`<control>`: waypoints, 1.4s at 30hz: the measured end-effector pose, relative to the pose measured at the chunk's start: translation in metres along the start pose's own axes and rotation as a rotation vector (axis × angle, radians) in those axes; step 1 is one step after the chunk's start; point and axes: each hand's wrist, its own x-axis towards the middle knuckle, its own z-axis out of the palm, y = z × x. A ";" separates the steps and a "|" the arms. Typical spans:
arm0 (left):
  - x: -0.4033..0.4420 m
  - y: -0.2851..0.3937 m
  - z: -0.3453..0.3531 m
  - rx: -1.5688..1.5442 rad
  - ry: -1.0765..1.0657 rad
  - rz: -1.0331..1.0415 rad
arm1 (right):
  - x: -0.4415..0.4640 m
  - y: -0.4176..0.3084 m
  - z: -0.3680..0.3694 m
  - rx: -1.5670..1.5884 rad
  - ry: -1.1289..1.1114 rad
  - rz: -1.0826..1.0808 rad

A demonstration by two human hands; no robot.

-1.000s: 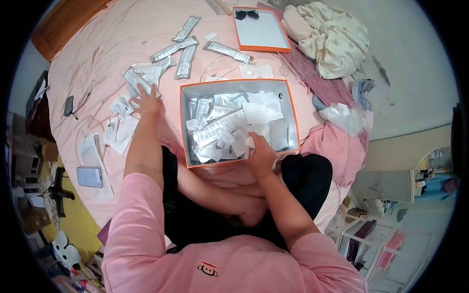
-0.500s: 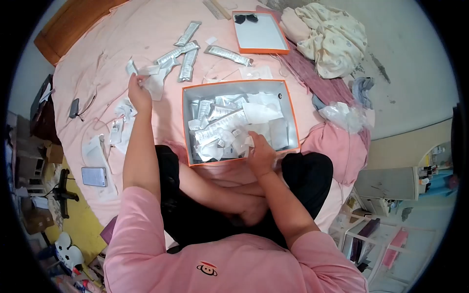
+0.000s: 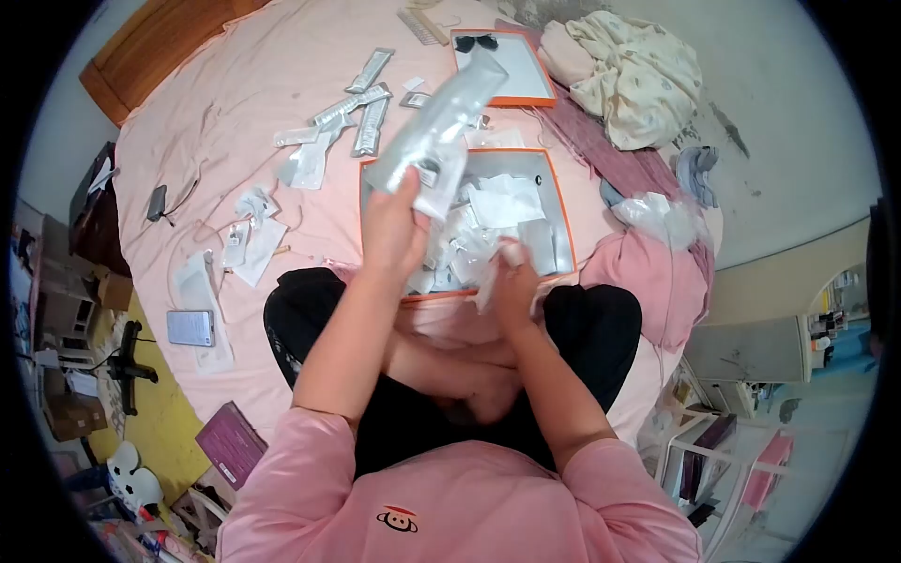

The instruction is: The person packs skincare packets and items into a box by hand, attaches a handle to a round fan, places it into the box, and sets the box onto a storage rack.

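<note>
No legible text from where I'm standing. Foil packets [image 3: 372, 128], upper left of center: fine print, too small to read. Held foil pouch [image 3: 439, 117], top center: dark marks, blurred. Purple item [image 3: 231, 444], lower left: pale label, unreadable. Phone screen [image 3: 190, 327], left: faint lines, same. Pink shirt [image 3: 450, 511], bottom center: small face logo, can't make out lettering.

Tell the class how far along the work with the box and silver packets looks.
Already done, seemingly: white pieces lie inside the orange-rimmed box. In hand: the left hand holds a long silver packet above it; the right hand pinches a blurred white item. Perhaps left: several smaller silver packets on the bed.
</note>
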 end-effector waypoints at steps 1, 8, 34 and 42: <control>-0.006 -0.011 -0.003 0.011 0.010 -0.057 | 0.005 -0.010 -0.003 0.265 0.083 0.104; -0.043 -0.050 -0.008 0.190 -0.138 -0.180 | 0.034 -0.103 -0.007 -0.317 0.062 -0.590; -0.026 -0.044 -0.025 -0.151 0.013 -0.496 | 0.053 -0.079 -0.002 0.935 0.090 0.436; -0.028 -0.088 -0.060 -0.031 -0.217 -0.388 | 0.018 -0.090 0.011 0.231 -0.193 -0.267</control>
